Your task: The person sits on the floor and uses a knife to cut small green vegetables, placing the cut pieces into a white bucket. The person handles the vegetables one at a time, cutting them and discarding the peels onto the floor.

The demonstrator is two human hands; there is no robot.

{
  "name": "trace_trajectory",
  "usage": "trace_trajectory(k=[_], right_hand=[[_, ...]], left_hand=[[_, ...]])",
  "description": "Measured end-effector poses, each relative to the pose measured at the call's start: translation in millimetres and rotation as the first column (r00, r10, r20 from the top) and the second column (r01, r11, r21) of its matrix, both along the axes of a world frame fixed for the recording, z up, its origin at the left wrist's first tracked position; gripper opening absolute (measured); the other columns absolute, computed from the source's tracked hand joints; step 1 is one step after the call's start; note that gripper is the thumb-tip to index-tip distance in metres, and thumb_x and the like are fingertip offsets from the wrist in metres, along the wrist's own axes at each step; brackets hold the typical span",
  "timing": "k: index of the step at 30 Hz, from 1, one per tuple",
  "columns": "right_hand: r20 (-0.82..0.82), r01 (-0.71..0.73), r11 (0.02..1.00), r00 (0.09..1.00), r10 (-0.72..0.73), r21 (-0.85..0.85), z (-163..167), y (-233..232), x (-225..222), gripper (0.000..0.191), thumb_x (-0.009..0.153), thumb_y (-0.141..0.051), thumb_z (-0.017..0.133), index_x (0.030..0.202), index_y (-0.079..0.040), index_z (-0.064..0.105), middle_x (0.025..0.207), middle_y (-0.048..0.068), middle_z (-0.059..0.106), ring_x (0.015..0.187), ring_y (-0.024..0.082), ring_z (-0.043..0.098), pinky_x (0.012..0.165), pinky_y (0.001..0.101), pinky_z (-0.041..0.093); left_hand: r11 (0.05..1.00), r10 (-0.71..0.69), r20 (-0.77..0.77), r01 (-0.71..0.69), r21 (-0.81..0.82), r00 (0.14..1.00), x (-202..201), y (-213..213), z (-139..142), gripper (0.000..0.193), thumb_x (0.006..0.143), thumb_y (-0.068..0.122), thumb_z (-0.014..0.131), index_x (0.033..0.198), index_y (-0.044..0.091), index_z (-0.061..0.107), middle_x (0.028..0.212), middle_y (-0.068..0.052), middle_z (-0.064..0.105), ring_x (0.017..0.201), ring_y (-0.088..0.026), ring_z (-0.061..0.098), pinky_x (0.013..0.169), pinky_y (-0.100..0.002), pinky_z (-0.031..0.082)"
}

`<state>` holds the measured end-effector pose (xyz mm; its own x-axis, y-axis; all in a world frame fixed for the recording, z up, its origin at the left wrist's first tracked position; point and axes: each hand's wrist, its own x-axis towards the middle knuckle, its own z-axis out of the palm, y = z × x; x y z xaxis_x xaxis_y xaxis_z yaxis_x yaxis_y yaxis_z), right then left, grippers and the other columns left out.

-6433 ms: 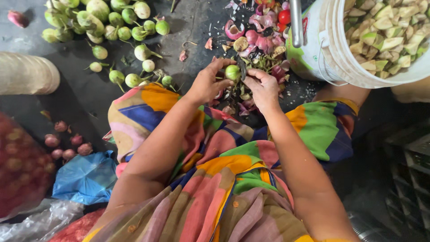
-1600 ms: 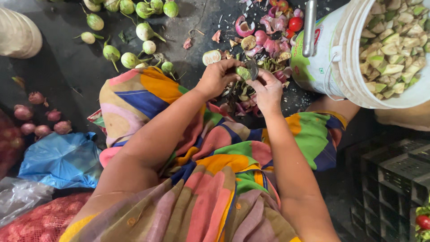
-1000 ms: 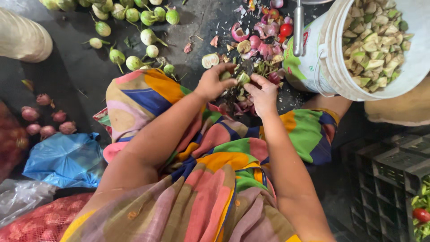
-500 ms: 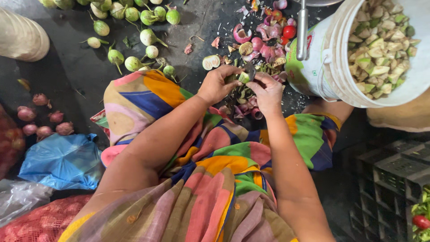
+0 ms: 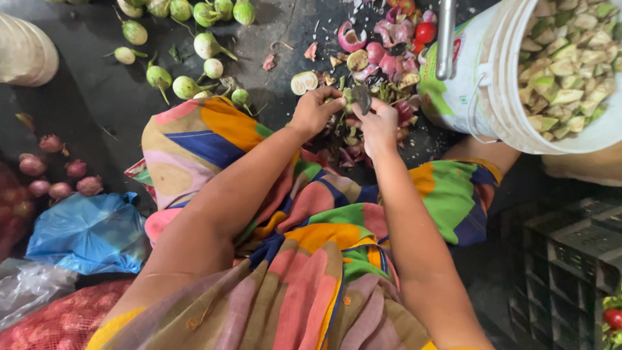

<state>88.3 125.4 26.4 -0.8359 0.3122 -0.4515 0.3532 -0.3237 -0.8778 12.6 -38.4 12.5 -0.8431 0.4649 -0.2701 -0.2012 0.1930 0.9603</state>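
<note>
My left hand (image 5: 316, 111) and my right hand (image 5: 378, 124) meet over the dark floor. Both pinch a small piece of green eggplant (image 5: 348, 102) against a dark upright blade (image 5: 361, 97) that stands between them. My fingers hide most of the piece. A cut eggplant half (image 5: 304, 82) lies face up just left of my left hand. Scraps and peelings (image 5: 350, 146) lie under my hands.
A white bucket (image 5: 466, 91) full of cut eggplant chunks stands at the right. Whole green eggplants (image 5: 188, 48) are scattered at the upper left, pink onion peels (image 5: 392, 61) and a tomato (image 5: 426, 32) lie beyond the blade. Onions (image 5: 61, 178), a blue bag (image 5: 91, 230) and a black crate (image 5: 570, 259) are close by.
A whole small eggplant was in my hands at first; now only a small piece is held at the blade. A cut half has appeared on the floor by my left hand.
</note>
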Motion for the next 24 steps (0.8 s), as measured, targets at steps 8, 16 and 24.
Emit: trace_trajectory(k=[8, 16, 24], right_hand=[[0.468, 0.067, 0.997, 0.882, -0.045, -0.031, -17, -4, -27, 0.009, 0.088, -0.009, 0.067, 0.096, -0.006, 0.070, 0.083, 0.008, 0.070, 0.065, 0.022, 0.063, 0.050, 0.0327, 0.048], [-0.067, 0.045, 0.981, 0.996, -0.058, -0.187, 22, -24, 26, 0.024, 0.094, -0.001, 0.066, 0.118, -0.002, 0.064, 0.101, 0.005, 0.072, 0.079, 0.014, 0.069, 0.064, 0.0269, 0.056], [-0.141, -0.097, 0.995, 0.985, 0.095, -0.005, 54, 2, 39, 0.036, 0.092, 0.004, 0.070, 0.127, -0.002, 0.065, 0.109, 0.008, 0.073, 0.082, 0.013, 0.069, 0.071, 0.0247, 0.057]], left_hand=[[0.942, 0.104, 0.275, -0.006, -0.337, 0.956, -1, 13, -17, 0.049, 0.089, 0.043, 0.074, 0.076, -0.004, 0.072, 0.067, -0.015, 0.067, 0.059, -0.028, 0.065, 0.063, -0.043, 0.051], [0.998, -0.060, 0.036, 0.059, 0.022, 0.998, 29, -10, 14, 0.037, 0.088, 0.026, 0.072, 0.120, 0.007, 0.071, 0.086, -0.003, 0.073, 0.066, -0.011, 0.066, 0.065, -0.030, 0.056], [0.959, -0.276, 0.051, 0.272, 0.086, 0.960, 12, -24, 58, 0.039, 0.088, 0.016, 0.080, 0.124, 0.004, 0.071, 0.092, -0.001, 0.074, 0.070, -0.007, 0.065, 0.066, -0.026, 0.057]])
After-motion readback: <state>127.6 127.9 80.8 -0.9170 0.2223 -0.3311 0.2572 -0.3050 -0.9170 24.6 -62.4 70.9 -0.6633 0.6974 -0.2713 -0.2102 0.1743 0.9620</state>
